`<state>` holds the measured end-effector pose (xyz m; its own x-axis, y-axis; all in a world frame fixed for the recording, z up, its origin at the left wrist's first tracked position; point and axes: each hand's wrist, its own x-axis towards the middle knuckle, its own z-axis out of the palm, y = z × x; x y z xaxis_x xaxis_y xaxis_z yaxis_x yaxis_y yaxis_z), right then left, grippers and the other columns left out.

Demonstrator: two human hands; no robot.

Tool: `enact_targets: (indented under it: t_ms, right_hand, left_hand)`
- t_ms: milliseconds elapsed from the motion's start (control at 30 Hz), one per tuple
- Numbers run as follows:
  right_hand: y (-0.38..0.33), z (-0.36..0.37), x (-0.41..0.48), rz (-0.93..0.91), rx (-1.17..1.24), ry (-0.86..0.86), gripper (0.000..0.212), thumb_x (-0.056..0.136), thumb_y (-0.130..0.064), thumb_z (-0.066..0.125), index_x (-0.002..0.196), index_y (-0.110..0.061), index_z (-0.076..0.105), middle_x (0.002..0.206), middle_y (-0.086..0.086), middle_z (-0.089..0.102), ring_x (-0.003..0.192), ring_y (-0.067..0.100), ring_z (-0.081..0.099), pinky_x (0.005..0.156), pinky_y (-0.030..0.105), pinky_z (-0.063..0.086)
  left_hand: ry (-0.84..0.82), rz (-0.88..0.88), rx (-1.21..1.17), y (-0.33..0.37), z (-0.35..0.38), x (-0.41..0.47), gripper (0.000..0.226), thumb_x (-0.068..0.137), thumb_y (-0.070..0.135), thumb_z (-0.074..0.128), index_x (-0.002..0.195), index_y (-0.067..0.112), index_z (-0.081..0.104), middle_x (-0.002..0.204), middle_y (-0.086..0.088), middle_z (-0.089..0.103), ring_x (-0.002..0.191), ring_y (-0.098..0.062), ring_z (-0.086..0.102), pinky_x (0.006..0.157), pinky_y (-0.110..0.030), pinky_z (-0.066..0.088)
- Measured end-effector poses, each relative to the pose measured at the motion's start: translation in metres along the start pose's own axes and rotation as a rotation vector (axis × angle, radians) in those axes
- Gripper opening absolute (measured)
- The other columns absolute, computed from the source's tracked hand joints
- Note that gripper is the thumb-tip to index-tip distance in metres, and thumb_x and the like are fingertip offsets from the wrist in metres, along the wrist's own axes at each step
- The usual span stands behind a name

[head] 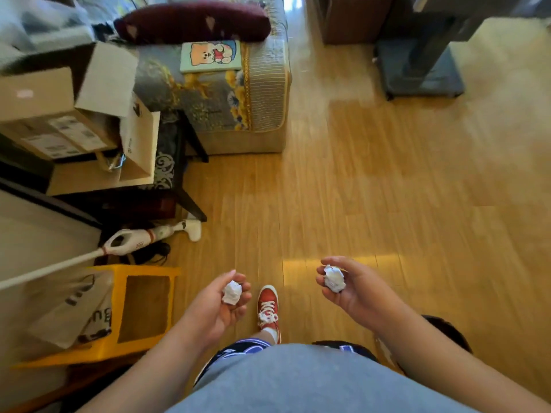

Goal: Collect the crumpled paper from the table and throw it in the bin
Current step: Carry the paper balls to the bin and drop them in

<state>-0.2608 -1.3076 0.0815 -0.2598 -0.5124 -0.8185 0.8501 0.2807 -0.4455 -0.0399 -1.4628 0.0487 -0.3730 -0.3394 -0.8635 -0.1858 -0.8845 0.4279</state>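
My left hand [219, 305] is held palm up over the wooden floor, its fingers curled around a small white crumpled paper ball [232, 292]. My right hand [354, 289] is also palm up, a little higher and to the right, cupping a second white crumpled paper ball [334, 278]. Both hands hover in front of my body, above my red shoe [268, 305]. No bin and no table top with paper can be seen.
On the left stand a yellow plastic stool [143, 311] with a bag on it, a white stick vacuum [140, 238], a dark low table [182, 186] carrying cardboard boxes [50, 120], and a patterned sofa end [238, 99]. A dark stand base [420, 73] sits far right. Bare wooden floor [387, 189] lies ahead.
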Motion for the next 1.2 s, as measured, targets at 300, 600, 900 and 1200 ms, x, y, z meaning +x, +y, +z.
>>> enact_targets:
  t_ms: [300,600,900,1200]
  right_hand:
    - [-0.057,-0.058,0.001,-0.065,0.325,0.262,0.013,0.086,-0.014,0.06,0.093,-0.004,0.065,0.078,0.012,0.067,0.063,0.021,0.066,0.05,0.027,0.054]
    - [-0.109,-0.153,0.011,-0.103,0.682,0.466,0.008,0.084,-0.012,0.061,0.087,-0.005,0.065,0.072,0.011,0.067,0.055,0.02,0.066,0.047,0.023,0.053]
    - [-0.234,-0.204,0.045,-0.194,0.711,0.441,0.012,0.091,-0.014,0.056,0.094,-0.005,0.063,0.08,0.013,0.066,0.066,0.021,0.063,0.049,0.027,0.055]
    - [-0.383,-0.24,0.106,-0.291,0.774,0.397,0.016,0.092,-0.017,0.053,0.086,-0.009,0.064,0.075,0.008,0.066,0.059,0.016,0.065,0.046,0.024,0.053]
  left_hand:
    - [-0.227,-0.077,0.29,0.105,0.14,0.077,0.019,0.092,0.03,0.055,0.086,0.016,0.065,0.074,-0.004,0.069,0.059,-0.013,0.064,0.049,-0.023,0.048]
    - [-0.412,-0.18,0.579,0.121,0.346,0.138,0.015,0.09,0.03,0.055,0.084,0.019,0.065,0.074,-0.001,0.068,0.059,-0.011,0.065,0.05,-0.022,0.049]
    - [-0.379,-0.205,0.662,0.153,0.462,0.183,0.012,0.089,0.029,0.057,0.085,0.019,0.063,0.074,0.0,0.068,0.059,-0.011,0.064,0.048,-0.021,0.048]
    - [-0.339,-0.27,0.723,0.207,0.555,0.267,0.015,0.087,0.029,0.06,0.086,0.016,0.066,0.077,-0.005,0.07,0.063,-0.015,0.067,0.047,-0.027,0.05]
